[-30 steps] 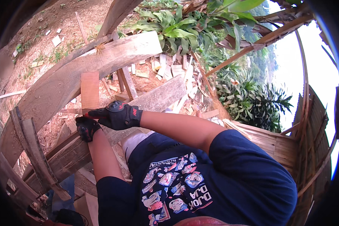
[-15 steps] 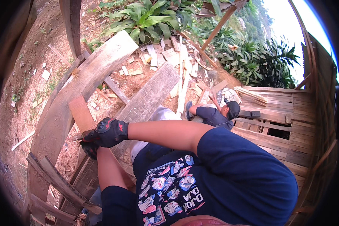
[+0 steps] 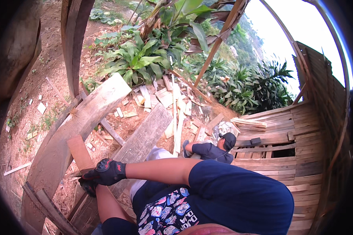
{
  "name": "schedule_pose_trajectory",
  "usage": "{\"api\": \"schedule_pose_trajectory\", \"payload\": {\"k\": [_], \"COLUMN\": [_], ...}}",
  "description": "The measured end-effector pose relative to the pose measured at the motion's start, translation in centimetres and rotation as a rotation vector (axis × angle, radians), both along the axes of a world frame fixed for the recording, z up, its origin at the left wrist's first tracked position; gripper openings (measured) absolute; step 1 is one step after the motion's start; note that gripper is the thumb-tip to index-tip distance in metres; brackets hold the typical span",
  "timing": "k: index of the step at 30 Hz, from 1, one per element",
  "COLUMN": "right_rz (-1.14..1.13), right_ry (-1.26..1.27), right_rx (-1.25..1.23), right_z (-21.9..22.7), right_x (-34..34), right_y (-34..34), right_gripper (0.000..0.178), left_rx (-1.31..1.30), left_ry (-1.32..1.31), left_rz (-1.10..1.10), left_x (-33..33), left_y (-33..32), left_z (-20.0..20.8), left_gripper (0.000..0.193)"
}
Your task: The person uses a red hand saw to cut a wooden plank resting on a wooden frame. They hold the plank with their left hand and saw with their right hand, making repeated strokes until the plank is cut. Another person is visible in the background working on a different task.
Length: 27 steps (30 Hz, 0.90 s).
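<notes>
Both my hands wear black gloves with red marks and meet at the left of the head view. My right hand [image 3: 109,172] is closed at the lower end of a short reddish-brown board [image 3: 80,152], which sticks up past the fingers. Just below it, my left hand [image 3: 88,187] is closed too, its fingers mostly hidden. A pale wooden tip [image 3: 72,177] pokes out leftward beside the gloves; whether it belongs to the board, I cannot tell. A long grey plank [image 3: 145,131] slants under and beyond my hands.
A thick curved timber [image 3: 53,164] runs along the left. Split boards [image 3: 55,211] lie near the lower left. Beyond are wood scraps [image 3: 145,96] and leafy plants [image 3: 139,58]. A person in a black cap [image 3: 215,150] sits beside a plank floor [image 3: 302,164] with a dark gap [image 3: 283,152].
The whole view has tilted upward, so the scene sits lower and slightly left. My hands keep about the same place against the short board.
</notes>
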State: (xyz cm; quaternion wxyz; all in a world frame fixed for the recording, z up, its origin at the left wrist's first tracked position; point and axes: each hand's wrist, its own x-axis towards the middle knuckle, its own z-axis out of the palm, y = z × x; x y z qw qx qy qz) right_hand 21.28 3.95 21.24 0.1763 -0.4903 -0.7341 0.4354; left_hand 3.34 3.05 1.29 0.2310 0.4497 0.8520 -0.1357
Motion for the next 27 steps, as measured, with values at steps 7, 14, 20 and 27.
{"api": "schedule_pose_trajectory", "payload": {"k": [7,14,20,27], "right_rz": [0.124,0.157,0.213,0.222], "right_ry": [-0.035,0.015,-0.048,0.166], "right_rx": [0.018,0.078,0.029,-0.020], "right_z": [-0.5,-2.6,-1.9,-2.2], "right_x": [0.0,0.2,2.3,2.5], "right_y": [1.1,1.5,2.4,4.8], "right_gripper": [0.052,0.055,0.057,0.047], "left_rx": [0.008,0.033,0.008,0.076], "left_ry": [-0.026,-0.002,-0.094,0.139], "left_rz": [0.063,0.124,0.216,0.238], "left_x": [-0.1,-1.1,1.5,1.9], "left_y": [-0.3,-1.3,-0.6,0.0], "left_z": [0.0,-0.2,3.2,4.4], "left_gripper": [0.059,0.064,0.060,0.042]}}
